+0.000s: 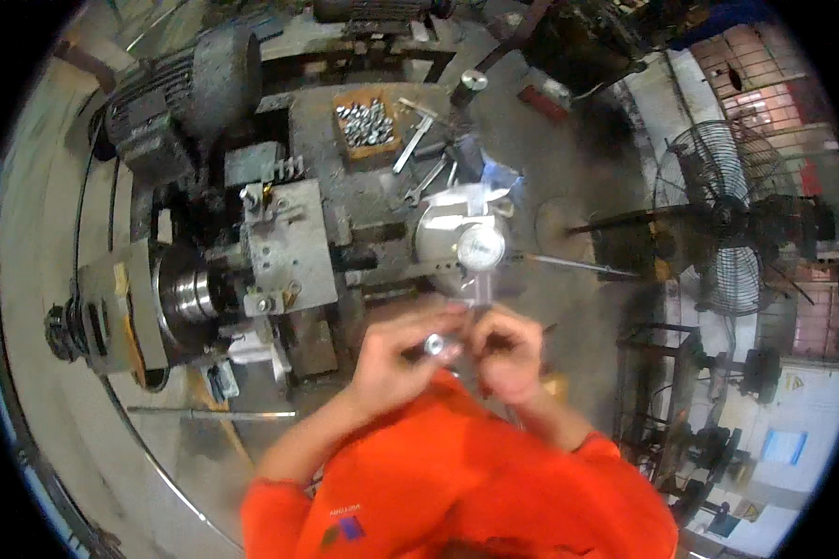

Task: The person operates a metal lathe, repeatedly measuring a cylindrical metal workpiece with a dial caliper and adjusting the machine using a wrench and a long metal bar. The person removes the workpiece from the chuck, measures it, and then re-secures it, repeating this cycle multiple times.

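My left hand [396, 359] is closed around a small shiny metal cylindrical part [434, 345], whose round end shows a dark hole. Close beside it, my right hand [508, 354] has its fingers curled in, and what they grip is hidden. Just beyond both hands is a round white-faced dial gauge [482, 247], with a pale, blurred stem [480, 287] reaching toward the fingers. I cannot tell whether a hand touches that stem. Behind the gauge lies a round metal plate [429, 238] with bright pieces on it.
A lathe chuck [188, 293] and tool block [294, 247] stand at left. An open box [375, 149] of small metal parts sits farther off, near a caliper [413, 143] and wrench [426, 182]. A caged fan [727, 214] stands at right. A rod [583, 265] juts rightward.
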Demonstrator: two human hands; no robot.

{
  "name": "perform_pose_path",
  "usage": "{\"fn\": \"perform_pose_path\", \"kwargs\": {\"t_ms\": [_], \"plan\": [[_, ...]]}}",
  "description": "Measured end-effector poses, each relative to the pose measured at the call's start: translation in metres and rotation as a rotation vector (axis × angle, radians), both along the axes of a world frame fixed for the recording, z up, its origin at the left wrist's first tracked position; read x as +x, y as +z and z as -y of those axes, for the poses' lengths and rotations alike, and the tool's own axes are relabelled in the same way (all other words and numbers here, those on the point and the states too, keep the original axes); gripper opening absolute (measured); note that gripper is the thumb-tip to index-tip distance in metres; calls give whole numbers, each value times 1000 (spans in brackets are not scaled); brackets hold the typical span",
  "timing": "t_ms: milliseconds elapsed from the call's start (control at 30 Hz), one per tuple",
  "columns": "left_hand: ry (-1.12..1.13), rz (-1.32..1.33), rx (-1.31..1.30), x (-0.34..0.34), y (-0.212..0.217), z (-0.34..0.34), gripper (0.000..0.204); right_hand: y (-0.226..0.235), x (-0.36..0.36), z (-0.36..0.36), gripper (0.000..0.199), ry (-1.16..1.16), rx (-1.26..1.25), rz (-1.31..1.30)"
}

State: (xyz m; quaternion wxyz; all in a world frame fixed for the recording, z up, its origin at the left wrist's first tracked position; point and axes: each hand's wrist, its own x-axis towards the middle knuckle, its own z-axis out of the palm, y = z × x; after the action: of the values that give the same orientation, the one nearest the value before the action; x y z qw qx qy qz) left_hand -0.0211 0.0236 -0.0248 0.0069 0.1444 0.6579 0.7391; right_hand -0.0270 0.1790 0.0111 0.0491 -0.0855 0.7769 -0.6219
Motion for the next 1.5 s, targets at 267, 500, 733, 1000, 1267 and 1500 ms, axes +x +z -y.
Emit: {"fn": "perform_pose_path", "kwargs": {"t_ms": [267, 500, 733, 1000, 1267, 1500], "plan": [[65, 266, 12, 3, 11, 11, 27, 2, -15, -19, 16, 85, -144, 78], [163, 329, 28, 4, 18, 11, 26, 13, -47, -34, 9, 176, -161, 13], [349, 191, -37, 2, 25, 5, 22, 19, -107, -57, 20, 149, -173, -103], [509, 211, -149, -6, 32, -6, 23, -22, -182, -86, 16, 145, -113, 67], [642, 311, -120, -15, 29, -17, 24, -104, -246, -95, 11, 145, 115, 236], [721, 344, -154, -14, 32, -22, 26, -165, -279, -104, 13, 220, 89, 341]]}}
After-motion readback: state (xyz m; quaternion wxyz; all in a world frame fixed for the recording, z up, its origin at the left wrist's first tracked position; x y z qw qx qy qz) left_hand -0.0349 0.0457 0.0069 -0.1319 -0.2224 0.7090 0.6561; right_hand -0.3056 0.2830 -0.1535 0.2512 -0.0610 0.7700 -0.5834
